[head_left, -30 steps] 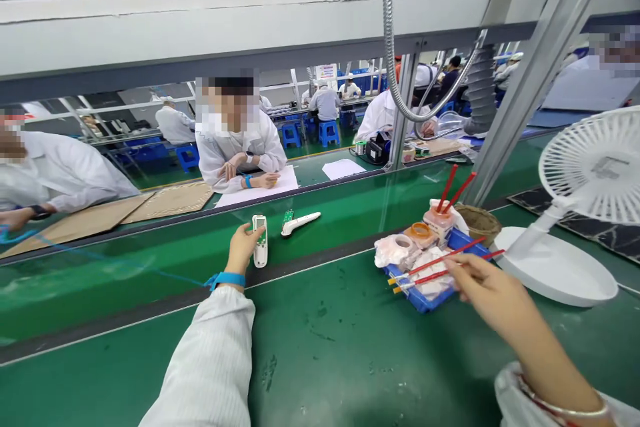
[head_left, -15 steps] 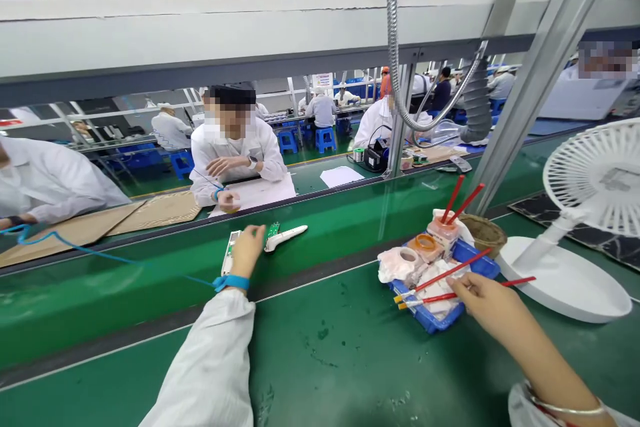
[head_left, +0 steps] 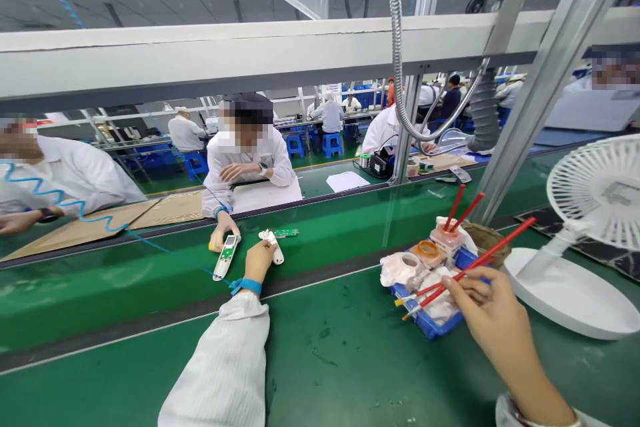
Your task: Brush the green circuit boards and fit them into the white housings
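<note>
My left hand [head_left: 259, 261], with a blue wrist strap, is closed on the near end of a white plastic housing [head_left: 277, 254] on the green belt. A green circuit board [head_left: 287, 232] sticks out to the right beside that housing. In my right hand [head_left: 493, 303] a red-handled brush [head_left: 505, 240] is pinched between thumb and fingers, its bristles low over the blue tray [head_left: 440, 329]. A second red brush [head_left: 427, 291] rests across the tray. Left of my left hand lies another white housing [head_left: 227, 257] with a board inside, a co-worker's hand [head_left: 223, 229] at its far end.
Jars with pink wrapping [head_left: 403, 268] and two upright red sticks [head_left: 454, 207] stand in the tray. A white fan [head_left: 565, 287] is at the right. A metal hose [head_left: 395, 33] hangs above the belt. Co-workers in white sit across the belt.
My left hand has moved right onto the second housing, which has turned. My right hand has lifted one brush, its handle end now raised. The co-worker's hand has reached the other housing.
</note>
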Demonstrator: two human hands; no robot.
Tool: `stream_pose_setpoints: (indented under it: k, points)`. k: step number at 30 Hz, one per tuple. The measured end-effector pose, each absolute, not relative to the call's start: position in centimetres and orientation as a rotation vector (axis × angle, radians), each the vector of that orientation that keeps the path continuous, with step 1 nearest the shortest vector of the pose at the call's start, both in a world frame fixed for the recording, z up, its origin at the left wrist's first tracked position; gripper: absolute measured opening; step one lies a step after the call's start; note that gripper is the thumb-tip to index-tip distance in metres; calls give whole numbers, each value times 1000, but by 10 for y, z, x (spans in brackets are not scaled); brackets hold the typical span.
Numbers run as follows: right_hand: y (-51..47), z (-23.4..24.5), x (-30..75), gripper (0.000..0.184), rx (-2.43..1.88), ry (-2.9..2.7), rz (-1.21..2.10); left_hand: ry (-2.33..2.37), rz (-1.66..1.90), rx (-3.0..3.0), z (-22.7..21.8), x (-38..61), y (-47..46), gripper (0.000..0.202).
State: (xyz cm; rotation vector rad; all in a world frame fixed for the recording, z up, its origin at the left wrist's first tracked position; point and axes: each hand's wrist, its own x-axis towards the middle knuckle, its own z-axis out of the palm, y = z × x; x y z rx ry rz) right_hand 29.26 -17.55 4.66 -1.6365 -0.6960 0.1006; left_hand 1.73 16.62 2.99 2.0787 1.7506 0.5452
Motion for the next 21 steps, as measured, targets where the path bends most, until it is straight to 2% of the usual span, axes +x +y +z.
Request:
stream_pose_setpoints:
  k: [3, 9, 16, 21]
  points:
    - [-175, 50, 281, 54, -1492, -644, 78, 1770, 589, 1997, 28, -3, 168, 30]
    - [-174, 62, 265, 63, -1467, -583, 91, 1884, 667, 1808, 24, -12, 189, 39]
    - [-178, 56, 262, 57, -1557, -597, 131, 1877, 666, 1730, 31, -17, 207, 29]
    - [-180, 61, 256, 39, -1629, -716, -29, 1795, 821, 1655, 35, -22, 202, 25]
